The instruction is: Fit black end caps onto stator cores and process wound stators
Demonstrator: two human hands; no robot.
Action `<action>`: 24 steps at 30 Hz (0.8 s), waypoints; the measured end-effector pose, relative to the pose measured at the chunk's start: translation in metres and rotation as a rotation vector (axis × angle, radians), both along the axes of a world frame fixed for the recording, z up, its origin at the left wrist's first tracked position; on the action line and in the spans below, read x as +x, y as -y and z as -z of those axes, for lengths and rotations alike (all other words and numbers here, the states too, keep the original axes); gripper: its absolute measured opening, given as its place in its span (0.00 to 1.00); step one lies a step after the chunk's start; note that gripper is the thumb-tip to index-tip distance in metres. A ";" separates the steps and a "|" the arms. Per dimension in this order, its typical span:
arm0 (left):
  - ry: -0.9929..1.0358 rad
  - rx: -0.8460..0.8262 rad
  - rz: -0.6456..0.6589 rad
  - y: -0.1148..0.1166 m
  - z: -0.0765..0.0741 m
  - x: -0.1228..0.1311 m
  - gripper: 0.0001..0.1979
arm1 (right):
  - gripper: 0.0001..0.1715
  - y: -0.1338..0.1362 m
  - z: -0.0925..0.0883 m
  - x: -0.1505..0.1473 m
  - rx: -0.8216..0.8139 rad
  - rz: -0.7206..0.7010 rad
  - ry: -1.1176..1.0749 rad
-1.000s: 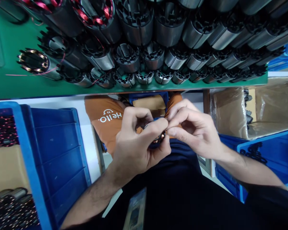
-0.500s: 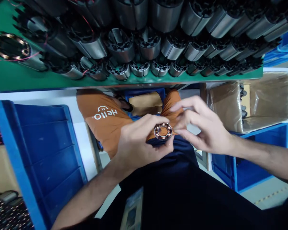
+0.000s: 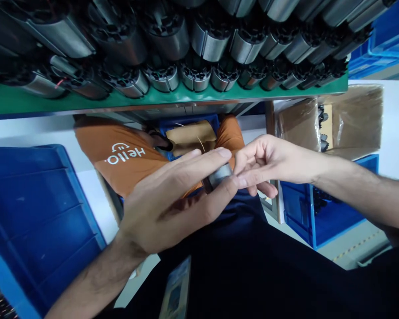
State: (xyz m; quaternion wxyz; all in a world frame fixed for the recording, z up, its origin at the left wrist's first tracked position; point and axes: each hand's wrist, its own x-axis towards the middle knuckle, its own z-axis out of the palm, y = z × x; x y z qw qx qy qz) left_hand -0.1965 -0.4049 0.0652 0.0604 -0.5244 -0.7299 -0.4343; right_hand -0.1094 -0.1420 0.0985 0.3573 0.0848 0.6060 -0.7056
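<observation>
In front of my lap, my left hand (image 3: 173, 195) holds a small motor stator (image 3: 220, 173) between thumb and fingers. Its smooth metal side shows, while its wound ends are mostly covered by my fingers. At the stator's right end is my right hand (image 3: 269, 161), thumb and forefinger pinched together against or right beside it. What lies in that pinch is hidden. A thin copper-coloured wire (image 3: 200, 144) sticks up behind my left fingers; I cannot tell whether it belongs to the stator.
Rows of larger stators (image 3: 211, 42) stand along the green bench top (image 3: 126, 103) ahead. A blue crate (image 3: 36, 212) is on the left. At right, a plastic-lined carton (image 3: 355, 119) rests above another blue bin (image 3: 339, 226). A blue box (image 3: 189, 118) with cardboard sits under the bench.
The stator has turned from showing its copper-wound ring end to showing its metal side. My left fingers now reach further along it, and my right fingers have closed in at its right end. The view has shifted.
</observation>
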 end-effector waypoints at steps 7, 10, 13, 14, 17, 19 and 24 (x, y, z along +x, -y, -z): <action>0.480 -0.155 0.013 -0.002 -0.002 -0.004 0.19 | 0.22 -0.008 -0.031 -0.007 0.622 -0.132 -0.763; 0.412 -0.082 -0.016 0.002 0.001 -0.004 0.19 | 0.23 -0.026 -0.037 -0.011 0.476 0.001 -0.583; 0.238 -0.006 -0.011 0.007 0.006 -0.004 0.18 | 0.32 -0.029 -0.025 -0.010 0.165 0.072 -0.090; 0.156 0.005 -0.004 0.008 0.007 -0.003 0.17 | 0.33 -0.027 -0.018 -0.008 0.080 0.037 0.044; -0.062 0.020 0.051 0.007 0.007 -0.003 0.18 | 0.31 -0.013 -0.004 -0.005 -0.013 -0.067 0.144; -0.073 -0.008 0.057 0.004 0.005 -0.002 0.19 | 0.28 -0.005 -0.006 -0.005 0.148 -0.073 -0.074; 0.332 -0.164 0.011 -0.002 -0.001 -0.003 0.19 | 0.25 -0.009 -0.034 -0.009 0.561 -0.076 -0.526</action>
